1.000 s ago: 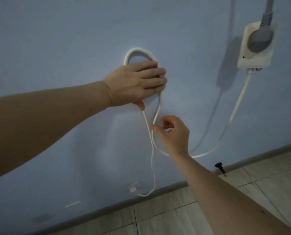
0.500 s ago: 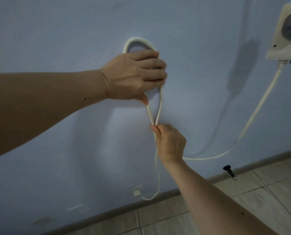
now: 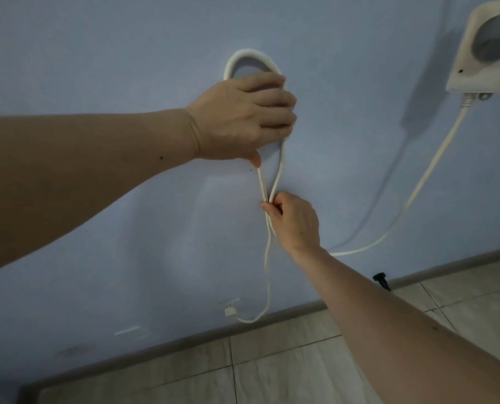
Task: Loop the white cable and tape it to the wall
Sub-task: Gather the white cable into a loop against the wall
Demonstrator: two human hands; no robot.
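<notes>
- Right hand (image 3: 294, 221): thumb and fingers closed in a pinch on the two strands of the white cable (image 3: 282, 158) where they meet at the bottom of the loop. A second ago this hand was open-fingered just beside the strands; half a second ago it had closed on them, and the pinch reads the same now.
- Left hand (image 3: 243, 118): fingers curled over the middle of the loop, pressing it flat to the wall (image 3: 97, 53). Whether the fingers wrap the cable or only press it, cannot tell. Position on the loop unchanged across the second.
- Loop: teardrop shape, rounded top showing above the left hand, both sides narrowing down to the right-hand pinch. Neck is tighter than a second ago.
- Below the pinch: one strand hangs to a small white connector (image 3: 230, 312) near the skirting; the other sweeps right and up to the white adapter (image 3: 476, 68) on the wall.
- Small black object (image 3: 381, 279) at the wall base, apart from the cable.
- No tape visible in either hand or on the wall.
- Judgement: loop is formed and held; taping not yet begun. Both hands are occupied, so one must free up to fetch tape without letting the loop spring.
</notes>
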